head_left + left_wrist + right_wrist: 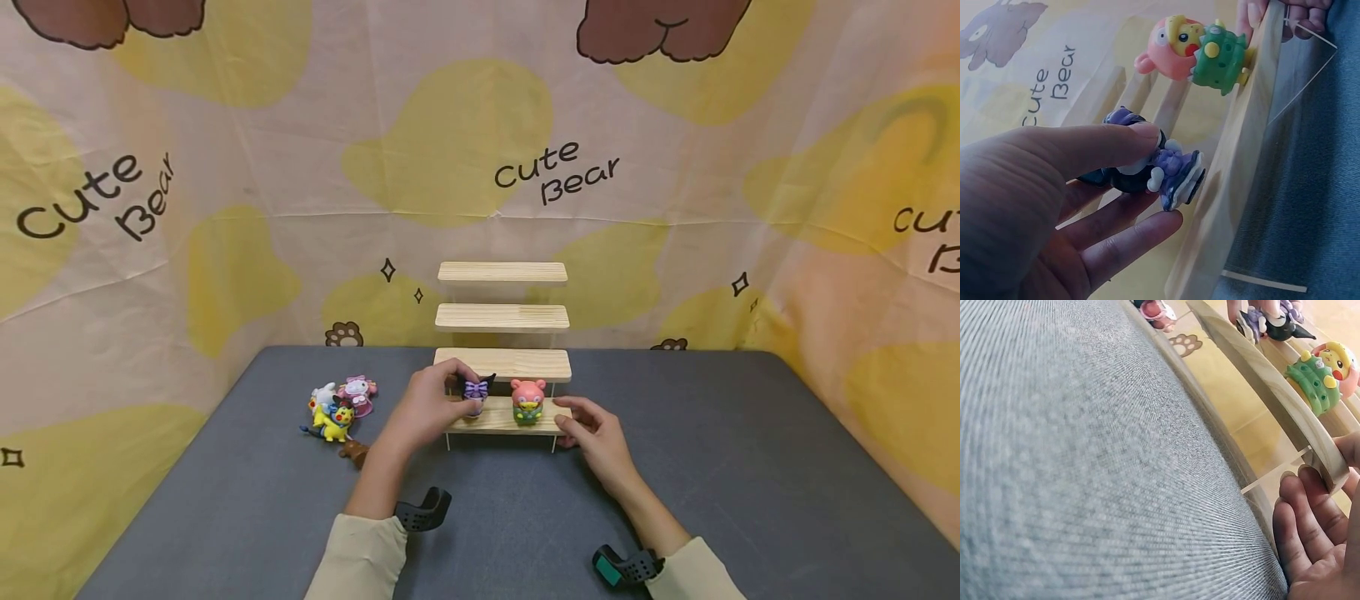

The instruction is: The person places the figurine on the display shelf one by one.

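Note:
My left hand pinches a small black-and-purple figurine between thumb and fingers, close over the left part of the lowest wooden step. The figurine's base faces that step, and a purple bow shows on it in the head view. To its right stands a pink-hooded yellow figurine in a green outfit, upright on the same step. My right hand holds the right end of the lowest step, thumb at its upper side and fingers beneath. The tiered display stand has several light wood steps.
Left of the stand, several figurines lie clustered on the dark grey table: a pink-and-white one, a yellow one and a brown one. A printed cloth hangs behind the table. Clear supports hold up the steps.

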The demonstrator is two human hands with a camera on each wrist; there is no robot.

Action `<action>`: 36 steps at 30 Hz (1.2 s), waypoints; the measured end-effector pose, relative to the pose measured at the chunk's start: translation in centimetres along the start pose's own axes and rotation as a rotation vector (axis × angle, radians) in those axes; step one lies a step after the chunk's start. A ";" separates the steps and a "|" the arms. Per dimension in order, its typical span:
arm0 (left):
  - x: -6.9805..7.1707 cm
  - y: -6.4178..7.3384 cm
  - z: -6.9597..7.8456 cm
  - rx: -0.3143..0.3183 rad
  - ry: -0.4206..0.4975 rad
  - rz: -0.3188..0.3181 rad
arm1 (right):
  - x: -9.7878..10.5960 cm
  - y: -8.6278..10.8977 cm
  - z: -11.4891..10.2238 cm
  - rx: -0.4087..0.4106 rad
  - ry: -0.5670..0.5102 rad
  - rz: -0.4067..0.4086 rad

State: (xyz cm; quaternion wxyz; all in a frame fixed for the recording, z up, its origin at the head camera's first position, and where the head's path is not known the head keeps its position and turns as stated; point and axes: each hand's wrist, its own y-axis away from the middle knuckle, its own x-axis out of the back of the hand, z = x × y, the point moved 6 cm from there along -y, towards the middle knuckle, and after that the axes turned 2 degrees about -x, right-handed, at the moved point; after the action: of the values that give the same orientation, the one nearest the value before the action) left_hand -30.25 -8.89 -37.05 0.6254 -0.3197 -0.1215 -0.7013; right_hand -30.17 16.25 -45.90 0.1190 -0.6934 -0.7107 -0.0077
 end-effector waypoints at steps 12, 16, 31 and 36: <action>-0.4 0.0 -0.4 0.010 0.029 -0.009 | -0.3 -0.1 -0.2 0.000 -0.010 -0.002; -0.4 0.0 -0.6 0.004 0.038 -0.013 | -0.3 -0.1 -0.1 -0.002 -0.007 -0.006; -1.6 0.0 -0.3 -0.047 0.117 -0.049 | 0.0 -0.2 0.2 0.018 0.011 -0.006; -1.7 0.0 -0.5 -0.067 0.110 -0.055 | 0.0 -0.1 0.1 0.026 -0.001 -0.005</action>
State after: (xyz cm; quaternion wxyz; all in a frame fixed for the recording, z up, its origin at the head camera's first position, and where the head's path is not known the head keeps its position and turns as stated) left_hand -30.38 -7.79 -38.41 0.6007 -0.2981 -0.0721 -0.7383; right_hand -30.30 16.23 -46.03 0.1277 -0.6901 -0.7123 0.0016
